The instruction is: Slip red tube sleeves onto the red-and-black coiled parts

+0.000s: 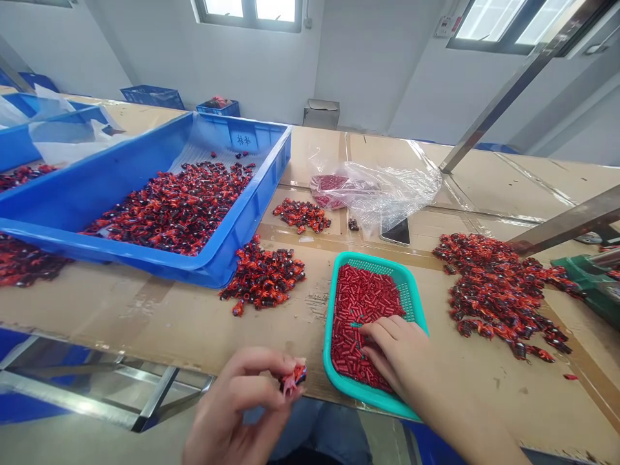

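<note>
My left hand [252, 400] pinches a small red-and-black plastic piece [293, 380] between thumb and fingertips, in front of the table's near edge. My right hand [400, 352] reaches into a green plastic basket [334, 381] from the right. Its fingertips touch the dark red short tubes [368, 294] that fill the basket, with thumb and forefinger a little apart. I see no tube held between them. Beyond my left hand lies a pile of red-and-black pieces [264, 274], close to the basket's left side.
A large blue tray [217, 265] at left holds many red-and-black pieces. A larger heap [498, 290] lies right of the basket, beside a green metal tool [591, 284]. Behind are a small pile [303, 215], a clear plastic bag [387, 190] and a phone [396, 231]. Metal posts [513, 90] slant across the right.
</note>
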A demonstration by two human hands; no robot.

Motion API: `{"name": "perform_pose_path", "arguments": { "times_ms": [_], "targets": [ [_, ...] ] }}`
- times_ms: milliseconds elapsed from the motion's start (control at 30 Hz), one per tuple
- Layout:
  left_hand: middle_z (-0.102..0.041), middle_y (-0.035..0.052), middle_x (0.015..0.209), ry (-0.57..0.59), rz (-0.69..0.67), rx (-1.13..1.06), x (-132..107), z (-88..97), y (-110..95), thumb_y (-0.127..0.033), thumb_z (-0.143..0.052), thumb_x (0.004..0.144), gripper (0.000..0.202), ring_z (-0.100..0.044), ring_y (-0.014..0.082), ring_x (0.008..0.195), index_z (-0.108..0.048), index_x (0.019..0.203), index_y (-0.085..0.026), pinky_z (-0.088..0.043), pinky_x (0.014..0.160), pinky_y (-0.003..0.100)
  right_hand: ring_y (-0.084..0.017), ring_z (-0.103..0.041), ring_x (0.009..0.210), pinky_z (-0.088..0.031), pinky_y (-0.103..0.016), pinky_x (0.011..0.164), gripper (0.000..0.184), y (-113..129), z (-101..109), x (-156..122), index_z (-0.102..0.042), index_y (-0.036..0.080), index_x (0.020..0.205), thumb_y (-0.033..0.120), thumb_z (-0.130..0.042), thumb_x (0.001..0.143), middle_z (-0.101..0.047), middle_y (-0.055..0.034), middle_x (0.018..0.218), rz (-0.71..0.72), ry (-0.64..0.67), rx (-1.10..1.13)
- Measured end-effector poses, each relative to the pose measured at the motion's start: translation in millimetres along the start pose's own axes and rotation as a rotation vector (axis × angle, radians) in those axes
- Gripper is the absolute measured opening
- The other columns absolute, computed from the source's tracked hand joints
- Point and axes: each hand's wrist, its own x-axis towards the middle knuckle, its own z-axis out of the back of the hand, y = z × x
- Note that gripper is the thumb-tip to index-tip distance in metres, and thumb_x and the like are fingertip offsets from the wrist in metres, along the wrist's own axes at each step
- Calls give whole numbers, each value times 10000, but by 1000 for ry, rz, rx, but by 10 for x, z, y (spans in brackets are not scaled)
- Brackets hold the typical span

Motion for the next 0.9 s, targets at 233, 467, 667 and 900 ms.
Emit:
{"name": "perform_pose_path", "arguments": {
  "times_ms": [233, 467, 667, 900],
  "targets": [
    [-696, 18, 1111, 59, -31, 159, -22, 26, -42, 74, -646, 897, 378, -759, 114, 1037, -696, 1143, -208, -590, 1018, 149, -276, -677, 818, -455, -391, 703, 57, -2, -18, -3, -665, 229, 960, 175, -676, 946, -716, -34, 886, 0, 5, -1],
    [-688, 40, 1164, 90, -61, 102, -58, 35, -50, 107, -602, 893, 363, -768, 143, 1062, -660, 1050, -215, -624, 1002, 200, -268, -667, 805, -439, -379, 695, 72, 2, 21, 12, -649, 229, 914, 175, -669, 957, -708, -33, 866, 4, 28, 9],
    [-705, 30, 1108, 80, -93, 217, -17, 23, -48, 76, -643, 906, 361, -753, 111, 1033, -673, 1158, -182, -597, 1000, 150, -266, -661, 829, -424, -383, 711, 84, 4, -11, -10, -661, 239, 947, 177, -623, 989, -710, -32, 884, -7, 24, 16],
    [-707, 46, 1144, 74, -64, 88, -25, 13, -82, 87, -621, 910, 356, -764, 155, 1040, -637, 1091, -219, -667, 906, 225, -275, -643, 742, -453, -400, 643, 224, 7, 19, 26, -614, 221, 826, 200, -523, 1030, -669, -48, 803, 0, 11, 23]
  ]
}}
